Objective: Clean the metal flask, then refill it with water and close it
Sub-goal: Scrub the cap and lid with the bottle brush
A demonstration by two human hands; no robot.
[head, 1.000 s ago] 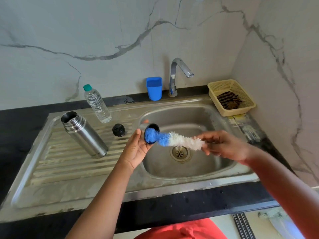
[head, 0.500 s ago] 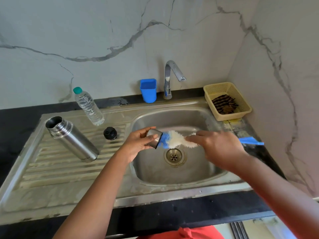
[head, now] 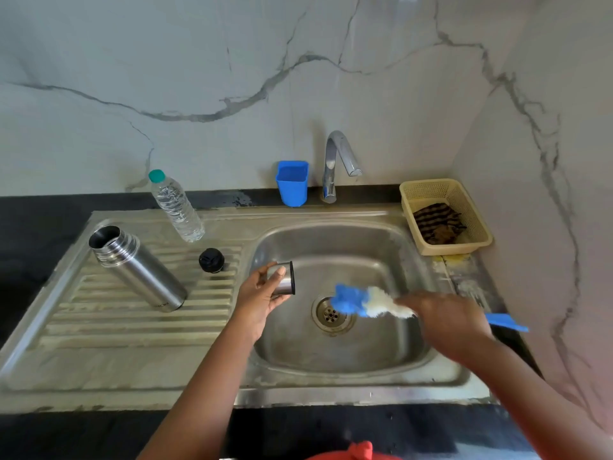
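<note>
I see the brush (head: 368, 302) is now out of the cap (head: 282, 277), drawn right over the drain (head: 332, 314). My left hand (head: 262, 293) curls its grip round the cap at the basin's left edge; my right hand (head: 447, 318) clamps the brush (its blue handle pokes past the wrist). The flask (head: 137, 268) stands open on the drainboard (head: 99, 327), stopper (head: 211, 259) beside it, well apart from both hands.

Left hand (head: 257, 295) grips metal cap (head: 283, 277) over sink basin (head: 391, 247), cap mouth facing 3 o'clock. Right hand (head: 447, 322) holds bottle brush (head: 361, 301), bristle tip clear of cap, above drain (head: 331, 314). Open flask (head: 137, 268) stands on drainboard (head: 99, 327) at 9 o'clock, black stopper (head: 211, 259) beside it, water bottle (head: 175, 207) behind.
</note>
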